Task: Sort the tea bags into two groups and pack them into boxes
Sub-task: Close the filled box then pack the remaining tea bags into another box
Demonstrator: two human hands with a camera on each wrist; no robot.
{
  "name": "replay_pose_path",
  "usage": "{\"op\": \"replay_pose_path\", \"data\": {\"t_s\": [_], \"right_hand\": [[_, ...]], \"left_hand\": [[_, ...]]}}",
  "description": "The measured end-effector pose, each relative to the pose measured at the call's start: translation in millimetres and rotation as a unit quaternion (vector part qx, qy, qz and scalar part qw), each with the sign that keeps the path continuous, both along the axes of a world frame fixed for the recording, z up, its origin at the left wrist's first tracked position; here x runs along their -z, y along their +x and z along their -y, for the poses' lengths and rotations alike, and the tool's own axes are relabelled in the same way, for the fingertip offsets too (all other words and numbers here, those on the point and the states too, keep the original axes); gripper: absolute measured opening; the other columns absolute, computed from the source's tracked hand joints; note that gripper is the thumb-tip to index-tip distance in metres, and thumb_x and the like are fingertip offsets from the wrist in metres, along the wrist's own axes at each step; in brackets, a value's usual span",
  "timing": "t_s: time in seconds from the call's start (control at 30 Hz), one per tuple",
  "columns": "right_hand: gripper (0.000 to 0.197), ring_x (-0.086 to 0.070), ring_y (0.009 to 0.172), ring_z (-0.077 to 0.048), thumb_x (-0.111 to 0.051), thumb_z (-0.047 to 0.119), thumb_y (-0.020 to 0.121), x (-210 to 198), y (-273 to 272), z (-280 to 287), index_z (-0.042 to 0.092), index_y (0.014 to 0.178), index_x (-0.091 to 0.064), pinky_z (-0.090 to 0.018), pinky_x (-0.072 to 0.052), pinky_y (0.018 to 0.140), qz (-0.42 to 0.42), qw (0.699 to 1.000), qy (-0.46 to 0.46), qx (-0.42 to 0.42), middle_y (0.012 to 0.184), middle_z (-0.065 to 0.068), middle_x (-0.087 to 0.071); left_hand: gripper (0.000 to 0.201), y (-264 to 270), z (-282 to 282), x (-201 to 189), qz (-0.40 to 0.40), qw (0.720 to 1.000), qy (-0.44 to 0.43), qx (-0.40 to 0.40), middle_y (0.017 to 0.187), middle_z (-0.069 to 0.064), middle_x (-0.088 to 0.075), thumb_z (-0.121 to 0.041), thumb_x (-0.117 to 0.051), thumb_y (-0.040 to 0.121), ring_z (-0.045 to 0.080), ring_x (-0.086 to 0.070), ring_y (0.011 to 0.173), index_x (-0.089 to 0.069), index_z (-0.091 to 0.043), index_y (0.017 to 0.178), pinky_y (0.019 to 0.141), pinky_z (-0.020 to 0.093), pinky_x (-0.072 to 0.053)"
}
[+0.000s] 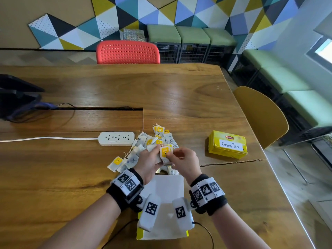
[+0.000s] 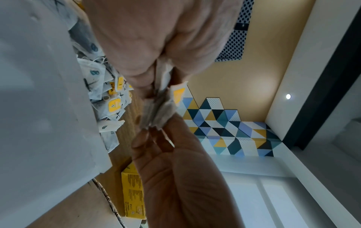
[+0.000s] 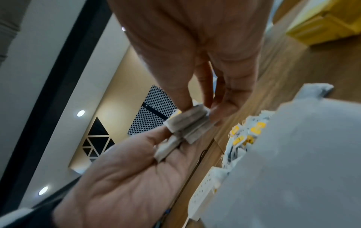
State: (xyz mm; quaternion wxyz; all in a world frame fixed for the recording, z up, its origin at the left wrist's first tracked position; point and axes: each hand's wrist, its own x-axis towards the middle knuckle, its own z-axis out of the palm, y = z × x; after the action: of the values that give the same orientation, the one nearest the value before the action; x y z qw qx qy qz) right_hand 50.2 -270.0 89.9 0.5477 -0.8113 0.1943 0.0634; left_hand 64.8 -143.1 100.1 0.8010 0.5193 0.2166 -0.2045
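Held: small stack of tea bags (image 1: 166, 155), yellow tag facing up, long axis running away from the person, pinched between left hand (image 1: 150, 163) and right hand (image 1: 185, 162) above the open white box (image 1: 165, 191). Box contents hidden, possibly a few bags. Loose pile (image 1: 152, 141) just beyond. Yellow box (image 1: 227, 144), closed, labelled "Green Tea", well right on table (image 1: 71, 177).

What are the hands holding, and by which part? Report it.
A small stack of tea bags, held above the table. The left hand grips its left side and lower end; the right hand pinches its right edge.
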Motion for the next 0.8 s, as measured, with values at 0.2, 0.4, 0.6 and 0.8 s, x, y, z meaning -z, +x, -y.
{"op": "replay_pose_path", "data": {"t_s": [0.2,0.4,0.6,0.8], "right_hand": [[0.023,-0.064,0.066,-0.018,-0.074,0.009,0.082,-4.8,-5.8,-5.9,0.003,0.096,-0.056,-0.023,-0.049,0.050,-0.059,0.976,0.200,0.063,0.084,-0.014,-0.063],[0.009,-0.060,0.065,-0.016,-0.070,0.005,0.084,-10.9,-6.0,10.8,0.006,0.087,-0.062,-0.020,-0.048,0.051,-0.039,0.974,0.214,0.059,0.077,-0.010,-0.064],[0.009,-0.066,0.072,-0.022,-0.068,0.003,0.085,-20.5,-1.4,25.2,0.001,0.092,-0.064,-0.020,-0.051,0.056,-0.016,0.960,0.265,0.092,0.089,-0.018,-0.067],[0.015,-0.065,0.070,-0.018,-0.069,0.007,0.085,-26.8,-0.5,16.6,0.000,0.097,-0.064,-0.021,-0.054,0.059,-0.001,0.930,0.356,0.097,0.088,-0.014,-0.068]], "left_hand": [[0.045,2.2,-0.2,-5.9,-0.024,0.996,-0.086,-0.018,0.088,0.013,-0.069,-0.030,-0.033,0.105,0.027,-0.067,0.075,-0.059,-0.009,0.075,0.078,0.044,-0.051],[0.043,8.5,-8.8,3.7,-0.057,0.987,-0.122,-0.087,0.073,0.008,-0.048,-0.050,-0.026,0.098,0.020,-0.045,0.064,-0.040,-0.018,0.073,0.060,0.031,-0.031],[0.023,6.5,-13.2,5.3,-0.092,0.995,-0.038,-0.018,0.070,0.005,-0.040,-0.010,-0.037,0.096,0.014,-0.038,0.061,-0.045,-0.012,0.075,0.057,0.024,-0.027],[0.007,2.3,-7.8,6.2,0.008,0.997,0.019,0.079,0.077,0.004,-0.069,0.000,-0.060,0.090,0.013,-0.062,0.072,-0.065,-0.005,0.092,0.070,0.021,-0.049]]}}
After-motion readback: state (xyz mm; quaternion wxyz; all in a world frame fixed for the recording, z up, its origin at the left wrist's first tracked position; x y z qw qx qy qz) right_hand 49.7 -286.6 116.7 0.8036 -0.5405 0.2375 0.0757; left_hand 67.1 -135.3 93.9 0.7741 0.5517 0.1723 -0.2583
